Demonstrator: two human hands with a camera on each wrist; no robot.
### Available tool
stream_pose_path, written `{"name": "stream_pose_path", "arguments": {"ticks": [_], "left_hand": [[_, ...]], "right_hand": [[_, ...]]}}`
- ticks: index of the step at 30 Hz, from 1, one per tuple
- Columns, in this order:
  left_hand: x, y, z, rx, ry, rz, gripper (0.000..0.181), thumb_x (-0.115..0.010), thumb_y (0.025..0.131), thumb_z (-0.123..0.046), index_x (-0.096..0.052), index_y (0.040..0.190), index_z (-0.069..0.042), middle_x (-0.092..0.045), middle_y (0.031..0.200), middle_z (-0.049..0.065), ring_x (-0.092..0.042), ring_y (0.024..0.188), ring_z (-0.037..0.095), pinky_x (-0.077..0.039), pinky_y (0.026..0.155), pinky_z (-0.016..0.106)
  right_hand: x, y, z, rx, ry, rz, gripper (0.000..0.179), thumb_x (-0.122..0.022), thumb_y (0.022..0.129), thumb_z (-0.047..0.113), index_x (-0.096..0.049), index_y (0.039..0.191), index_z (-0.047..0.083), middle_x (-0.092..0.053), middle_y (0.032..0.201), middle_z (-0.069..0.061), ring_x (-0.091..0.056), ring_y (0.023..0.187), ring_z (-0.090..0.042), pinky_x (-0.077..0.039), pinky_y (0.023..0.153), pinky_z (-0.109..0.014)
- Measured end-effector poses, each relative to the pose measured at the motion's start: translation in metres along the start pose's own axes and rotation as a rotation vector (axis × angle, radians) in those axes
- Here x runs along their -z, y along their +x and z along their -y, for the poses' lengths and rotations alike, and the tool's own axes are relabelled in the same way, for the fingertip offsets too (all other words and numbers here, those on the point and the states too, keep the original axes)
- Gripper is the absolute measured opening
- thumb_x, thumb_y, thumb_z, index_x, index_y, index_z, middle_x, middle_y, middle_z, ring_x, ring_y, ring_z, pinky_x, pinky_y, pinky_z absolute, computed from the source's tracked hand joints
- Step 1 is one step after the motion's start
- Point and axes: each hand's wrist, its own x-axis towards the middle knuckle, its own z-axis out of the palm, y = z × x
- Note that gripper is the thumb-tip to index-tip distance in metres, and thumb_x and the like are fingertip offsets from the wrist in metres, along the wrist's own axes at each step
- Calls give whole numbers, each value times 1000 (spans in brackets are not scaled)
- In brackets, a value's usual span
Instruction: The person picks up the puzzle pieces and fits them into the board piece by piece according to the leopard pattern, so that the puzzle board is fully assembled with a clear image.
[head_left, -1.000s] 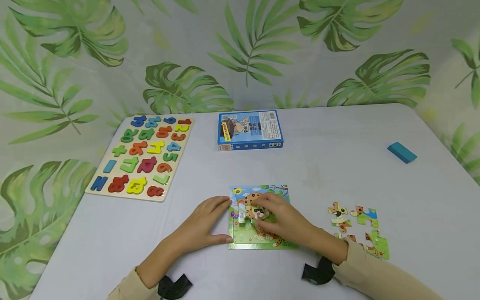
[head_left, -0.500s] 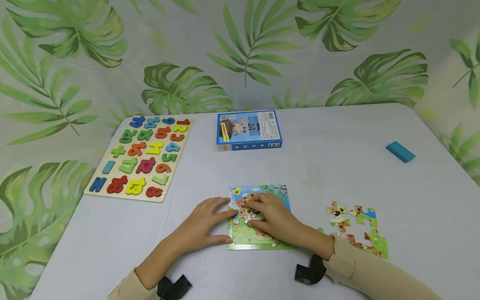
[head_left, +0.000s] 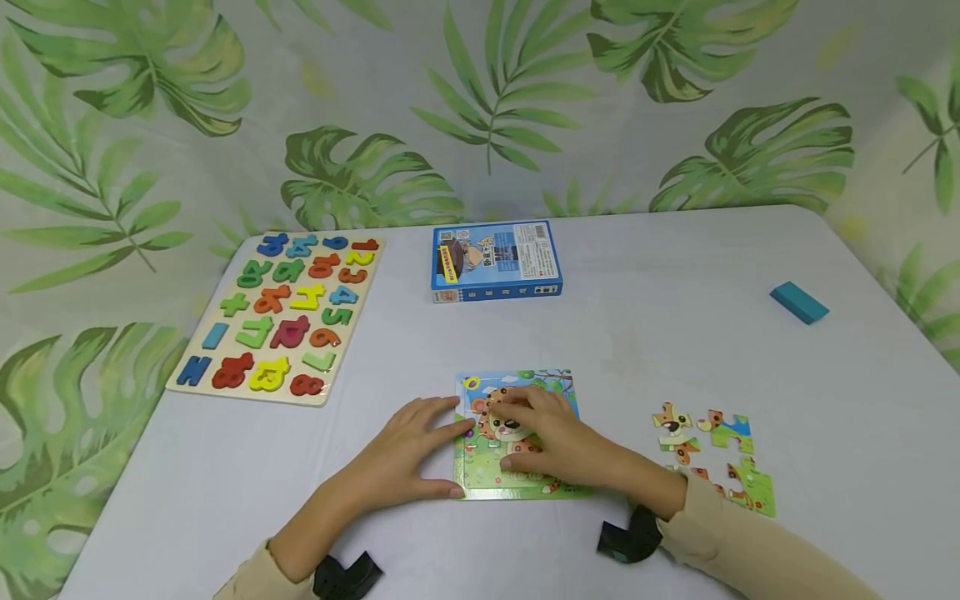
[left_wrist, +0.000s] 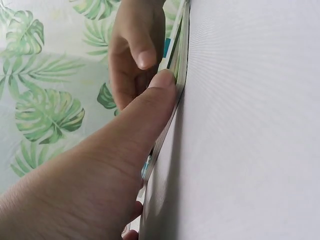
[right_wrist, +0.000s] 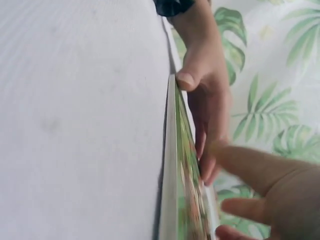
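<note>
A square jigsaw puzzle [head_left: 480,477] with a spotted cartoon animal lies flat in its tray near the table's front. My left hand [head_left: 405,450] rests at its left side, thumb at the lower corner and one fingertip over the left rim. Above the animal's face is my right hand [head_left: 558,440], its thumb and fingers spread apart with no loose piece visible between them. In the right wrist view, the thumb and fingers of the right hand [right_wrist: 295,200] stand apart beside the puzzle's edge [right_wrist: 172,200]. Part of the picture is hidden under the right hand.
Several loose jigsaw pieces [head_left: 759,492] lie to the right, partly behind the right forearm. A blue box [head_left: 495,262] stands at the back. On the left is a wooden number board [head_left: 288,358]; a teal block [head_left: 799,302] lies far right.
A puzzle piece under my right hand has gone from tilted up to lying flat in the picture. The right thumb has moved away from the fingers. My left index finger has reached onto the rim.
</note>
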Motion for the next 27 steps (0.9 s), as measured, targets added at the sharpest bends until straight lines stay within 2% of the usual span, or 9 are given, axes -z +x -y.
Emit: {"name": "stream_pose_path", "arguments": {"ticks": [4, 7, 10, 14, 17, 24, 27], "left_hand": [[0, 0, 0, 8, -5, 2, 77, -53, 72, -68, -42, 135, -27, -25, 144, 3, -20, 130, 23, -14, 105, 39], [0, 0, -1, 4, -3, -1, 78, -54, 72, -68, -42, 136, -26, -25, 144, 4, -19, 130, 23, -12, 105, 38], [0, 0, 0, -7, 8, -8, 78, -53, 71, -68, -42, 136, -25, -25, 144, 5, -20, 130, 24, -11, 106, 38], [-1, 0, 0, -5, 16, -6, 79, -53, 71, -69, -42, 136, -25, -25, 144, 5, -19, 130, 24, -11, 106, 37], [0, 0, 0, 1, 10, -2, 78, -53, 71, -69, -41, 136, -26, -25, 144, 5, -19, 130, 23, -11, 106, 37], [-1, 1, 0, 6, 11, 2, 78, -53, 71, -69, -41, 136, -26, -24, 144, 4, -18, 130, 23, -10, 106, 37], [-1, 0, 1, 10, 7, 3, 78, -53, 71, -69, -40, 136, -27, -24, 144, 4, -18, 131, 23, -10, 106, 37]], "right_hand": [[15, -9, 3, -57, 151, -29, 67, -66, 80, 35, -36, 138, 19, -32, 136, -3, -31, 123, -24, -33, 94, -50], [29, -20, 5, -54, 179, -96, 70, -70, 78, 30, -34, 138, 21, -30, 137, -3, -32, 123, -24, -35, 93, -51], [44, -36, 3, -23, 159, -179, 73, -72, 76, 27, -34, 138, 23, -30, 138, -1, -35, 121, -23, -38, 91, -48], [63, -59, -4, 9, 96, -284, 78, -75, 73, 20, -32, 138, 21, -34, 136, 2, -38, 115, -15, -38, 91, -28], [73, -77, -11, -13, 45, -341, 83, -77, 70, 14, -31, 139, 18, -36, 134, 3, -38, 113, -10, -34, 88, -16], [84, -114, -32, -112, 5, -399, 86, -78, 66, 5, -33, 139, 18, -40, 130, 0, -37, 109, -1, -31, 83, -12], [83, -125, -43, -136, 5, -408, 83, -77, 67, 3, -34, 138, 17, -41, 129, -3, -38, 108, -3, -30, 83, -9]]}}
